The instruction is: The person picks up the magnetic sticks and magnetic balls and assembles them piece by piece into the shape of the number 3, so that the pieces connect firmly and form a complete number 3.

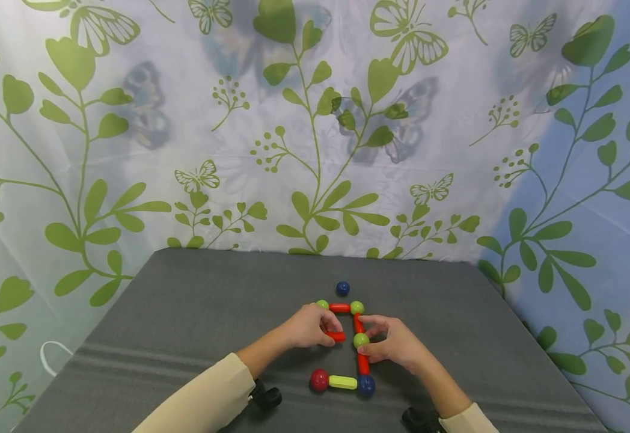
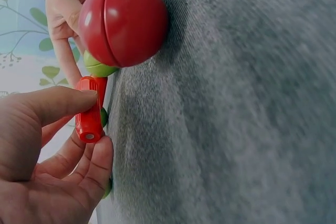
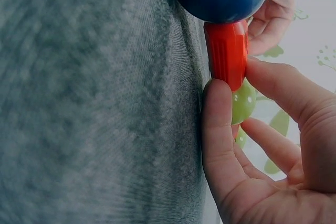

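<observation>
My left hand [image 1: 315,326] pinches a short red magnetic rod [image 1: 336,337] between thumb and fingers, inside an unclosed frame of rods and balls. In the left wrist view, the ridged rod [image 2: 88,121] shows a small metal disc in its near end. My right hand [image 1: 393,343] grips the frame's right side around a green ball [image 1: 361,340], fingertips at the adjoining red rods [image 1: 363,363]. A blue ball [image 1: 366,386] joins that side to a yellow-green rod [image 1: 343,382] and a red ball [image 1: 319,379]. Across the far side, a red rod [image 1: 339,308] links two green balls [image 1: 357,307].
A loose blue ball [image 1: 342,288] lies beyond the frame. Grey cloth [image 1: 212,313] covers the table, which ends at a leaf-and-butterfly curtain [image 1: 315,150]. A white cord [image 1: 50,355] loops off the left edge.
</observation>
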The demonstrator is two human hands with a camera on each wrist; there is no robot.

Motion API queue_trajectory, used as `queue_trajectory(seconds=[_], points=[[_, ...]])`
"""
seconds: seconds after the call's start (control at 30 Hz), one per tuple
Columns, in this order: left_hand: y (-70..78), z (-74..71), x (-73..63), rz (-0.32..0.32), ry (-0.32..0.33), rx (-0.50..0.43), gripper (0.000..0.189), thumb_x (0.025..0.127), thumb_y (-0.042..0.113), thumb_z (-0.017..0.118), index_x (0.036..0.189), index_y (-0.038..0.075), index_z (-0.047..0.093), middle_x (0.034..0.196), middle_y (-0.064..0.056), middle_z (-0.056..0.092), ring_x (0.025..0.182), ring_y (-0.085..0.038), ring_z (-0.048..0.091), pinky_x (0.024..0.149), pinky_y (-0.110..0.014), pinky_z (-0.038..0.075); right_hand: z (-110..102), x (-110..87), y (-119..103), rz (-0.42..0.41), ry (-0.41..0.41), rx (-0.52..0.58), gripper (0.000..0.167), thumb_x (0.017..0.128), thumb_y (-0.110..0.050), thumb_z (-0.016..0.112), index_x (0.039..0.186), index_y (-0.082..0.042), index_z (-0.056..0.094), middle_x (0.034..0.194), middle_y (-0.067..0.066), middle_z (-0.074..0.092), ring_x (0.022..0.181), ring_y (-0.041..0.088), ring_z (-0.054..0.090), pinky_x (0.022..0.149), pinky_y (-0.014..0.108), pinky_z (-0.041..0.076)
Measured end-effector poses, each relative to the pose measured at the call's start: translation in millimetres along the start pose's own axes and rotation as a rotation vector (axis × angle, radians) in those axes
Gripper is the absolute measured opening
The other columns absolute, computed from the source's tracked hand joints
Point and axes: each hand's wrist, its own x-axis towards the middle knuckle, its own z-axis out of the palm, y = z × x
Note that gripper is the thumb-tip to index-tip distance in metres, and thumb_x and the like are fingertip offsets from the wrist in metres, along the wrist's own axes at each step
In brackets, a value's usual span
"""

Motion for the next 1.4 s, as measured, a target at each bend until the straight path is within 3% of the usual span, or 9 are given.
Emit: queue_trajectory(seconds=[0.5, 1.0, 1.4], points=[[4.6, 11.0, 12.5, 0.007, -0.019, 0.042, 0.018, 0.08, 0.006, 0.086, 0.094, 0.017, 0.079, 0.078, 0.011, 0.066, 0.07, -0.003, 0.057, 0.065, -0.02, 0.049, -1.9, -0.7, 0.6, -0.002, -0.014, -0.006, 0.073, 0.084, -0.011, 0.085, 0.147, 0.001, 0.05, 0.115, 0.02, 0.064, 0.087, 0.024, 0.074, 0.077, 0.042, 0.063], [5.4, 12.1, 15.4, 0.001, -0.032, 0.015, 0.016, 0.081, 0.005, 0.085, 0.092, 0.015, 0.079, 0.076, 0.011, 0.066, 0.069, -0.003, 0.056, 0.065, -0.019, 0.048, -1.6, 0.9, 0.3, 0.007, 0.0, -0.042, 0.073, 0.083, -0.012, 0.086, 0.147, -0.001, 0.052, 0.114, 0.018, 0.065, 0.084, 0.024, 0.075, 0.076, 0.041, 0.063], [9.6, 11.3, 12.8, -0.017, -0.046, 0.013, 0.015, 0.083, 0.006, 0.084, 0.092, 0.016, 0.078, 0.079, 0.009, 0.067, 0.071, -0.006, 0.057, 0.067, -0.021, 0.048, -4.5, 3.8, -0.8, 0.02, -0.052, -0.061, 0.075, 0.083, -0.01, 0.085, 0.149, -0.005, 0.05, 0.115, 0.019, 0.061, 0.078, 0.023, 0.073, 0.075, 0.041, 0.063]])
